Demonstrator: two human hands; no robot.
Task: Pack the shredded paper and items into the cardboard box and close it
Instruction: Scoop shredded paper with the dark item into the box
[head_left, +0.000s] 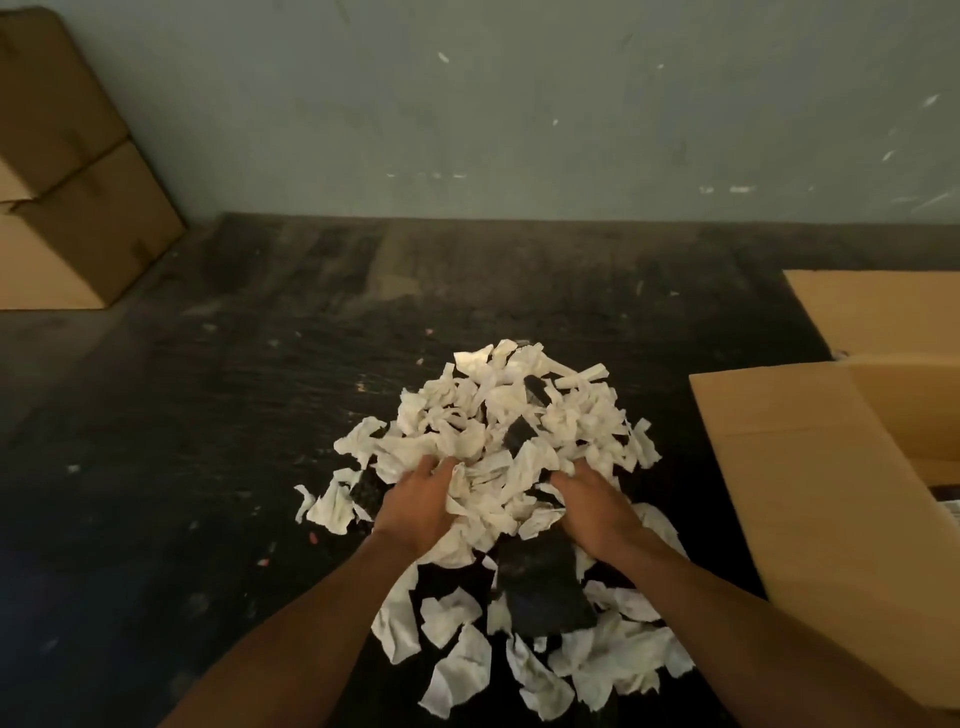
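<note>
A heap of white shredded paper (498, 426) lies on the dark floor in front of me, with a few dark scraps mixed in. My left hand (418, 501) digs into the heap's left side, fingers curled round paper. My right hand (592, 506) does the same on the right side, fingertips hidden under the scraps. The two hands cup a clump of paper between them. An open cardboard box (810, 493) stands at the right, its flaps spread outward; little of its inside shows.
Stacked closed cardboard boxes (67, 171) stand at the back left against a grey-green wall (519, 104). Loose paper scraps (457, 670) lie near my forearms. The floor (208, 415) is dark and scuffed.
</note>
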